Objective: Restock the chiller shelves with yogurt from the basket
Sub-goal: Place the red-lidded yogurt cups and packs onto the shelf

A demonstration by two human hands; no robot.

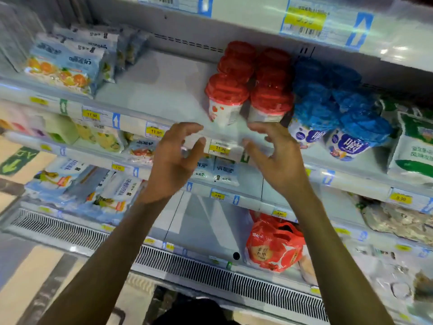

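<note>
Right now I have both hands up at the front lip of the shelf point(164, 90), and neither one carries anything: the left hand point(174, 158) and the right hand point(276, 158) face each other with a gap between them, fingers point(187, 128) loosely curled around air. The red-lidded yogurt cups point(248, 90) stand at twelve o'clock from my hands, in two rows running back into the shelf, their front pair just behind the price rail point(219, 148). The blue-lidded cups point(337, 106) touch them at two o'clock, and a bare stretch of shelf lies at ten o'clock. I cannot see the basket from here. The red cups look bundled under clear film, so I judge they move as a pack and not singly. I expect moderate weight, stiff plastic walls, and a glossy wrap that may be slick and cold. The domed lids look thin, so I would not squeeze or lift by them. My pick is one palm on each outer side of the front pair, low on the white cup bodies, pressing evenly inward. A one-handed pinch on the film could tear it or let the pack swing.
</note>
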